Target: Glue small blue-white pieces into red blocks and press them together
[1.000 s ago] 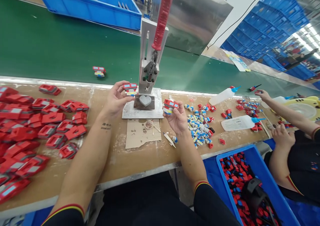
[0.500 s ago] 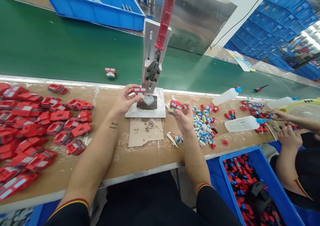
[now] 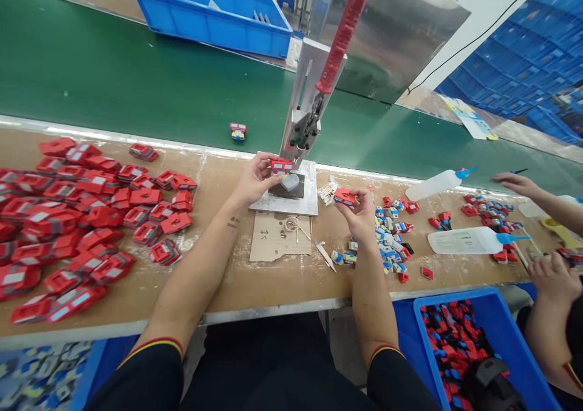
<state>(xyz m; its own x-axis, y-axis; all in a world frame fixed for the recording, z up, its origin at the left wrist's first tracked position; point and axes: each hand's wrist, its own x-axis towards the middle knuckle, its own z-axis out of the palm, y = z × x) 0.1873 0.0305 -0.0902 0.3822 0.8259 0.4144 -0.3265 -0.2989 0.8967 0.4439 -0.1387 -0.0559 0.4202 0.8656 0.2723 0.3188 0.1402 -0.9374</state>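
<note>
My left hand (image 3: 258, 179) pinches a red toy part with light blue windows (image 3: 281, 166), held just above the grey heart-shaped block (image 3: 290, 183) of the press. In my right hand (image 3: 362, 213) is another red part (image 3: 345, 197), gripped between thumb and fingers to the right of the press base (image 3: 310, 203). The red press handle (image 3: 344, 34) points up and away. Behind the press, an assembled red, white and blue piece (image 3: 238, 132) rests on the green belt (image 3: 182, 89).
Many red parts (image 3: 54, 220) are heaped at left. Small white-blue blocks (image 3: 390, 241) and glue bottles (image 3: 469, 241) lie at right, beside another person's hands (image 3: 553, 277). Cardboard (image 3: 268, 247) with cotton swabs is in front of the press. A blue bin (image 3: 514, 338) stands at lower right.
The view has shifted, so the scene sits further right. The red part in my right hand is turned differently. At right, another person's hand has lifted away from the small parts.
</note>
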